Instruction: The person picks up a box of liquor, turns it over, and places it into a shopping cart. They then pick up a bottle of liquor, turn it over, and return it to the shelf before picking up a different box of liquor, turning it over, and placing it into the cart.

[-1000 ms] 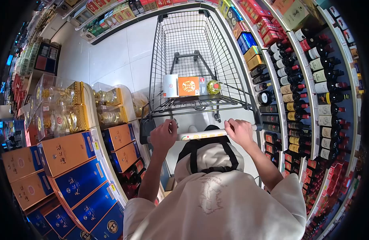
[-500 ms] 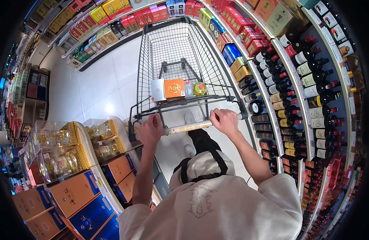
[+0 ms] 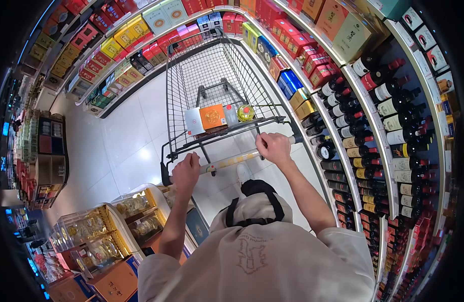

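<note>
My left hand (image 3: 185, 172) is wrapped round the left part of the shopping cart handle (image 3: 232, 160). Toward the handle's right end, my right hand (image 3: 274, 147) grips it too. Beyond the handle stretches the black wire shopping cart (image 3: 174, 90). At its near end sit an orange box (image 3: 212, 117), a silver-grey box (image 3: 194, 122) on its left, a clear container with a red cap (image 3: 230, 115), and a bottle of yellow liquid (image 3: 246, 113) on the right. The fingertips of both hands are mostly hidden.
Shelves of wine bottles (image 3: 362, 136) curve along the right, close to the cart. Boxed goods (image 3: 126, 38) line the shelves ahead. A display with clear-covered golden packages (image 3: 98, 236) stands at lower left. White floor tiles (image 3: 121, 136) extend on the left.
The cart and both hands have turned somewhat to the left, the handle now slanting up to the right. The lower-left display has slid downward in view. Both hands keep their grip.
</note>
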Motion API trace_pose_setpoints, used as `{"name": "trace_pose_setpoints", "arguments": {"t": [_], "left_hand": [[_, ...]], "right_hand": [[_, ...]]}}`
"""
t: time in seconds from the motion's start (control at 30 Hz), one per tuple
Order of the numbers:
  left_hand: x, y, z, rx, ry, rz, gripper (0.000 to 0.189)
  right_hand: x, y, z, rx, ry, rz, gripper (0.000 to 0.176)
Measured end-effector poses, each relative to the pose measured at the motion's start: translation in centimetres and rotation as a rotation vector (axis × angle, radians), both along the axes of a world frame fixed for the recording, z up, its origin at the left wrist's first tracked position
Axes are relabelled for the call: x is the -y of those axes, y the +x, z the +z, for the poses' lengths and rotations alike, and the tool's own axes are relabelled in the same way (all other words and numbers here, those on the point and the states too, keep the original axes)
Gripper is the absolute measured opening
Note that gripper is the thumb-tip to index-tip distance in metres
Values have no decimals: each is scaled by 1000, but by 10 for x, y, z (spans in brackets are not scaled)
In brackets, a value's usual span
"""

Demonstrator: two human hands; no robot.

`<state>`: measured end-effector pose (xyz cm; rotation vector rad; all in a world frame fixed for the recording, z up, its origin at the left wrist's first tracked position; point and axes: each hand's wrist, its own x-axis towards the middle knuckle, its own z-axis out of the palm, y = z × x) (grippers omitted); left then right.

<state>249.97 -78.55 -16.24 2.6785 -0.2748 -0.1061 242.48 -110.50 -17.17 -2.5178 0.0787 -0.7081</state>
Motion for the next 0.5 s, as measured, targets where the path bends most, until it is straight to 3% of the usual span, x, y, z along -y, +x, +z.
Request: {"name": "trace_pose_setpoints", "arguments": {"t": [0.13, 0.23, 0.5], "left_hand": [[17, 25, -3, 62, 178, -181, 29], [30, 45, -8, 128, 156, -240, 32], [70, 97, -9, 117, 106, -226, 36]], "right_hand": [[24, 44, -3, 25, -23, 9, 26], [45, 73, -4, 28, -45, 29, 25], [86, 147, -7, 38, -60, 67, 22]]}}
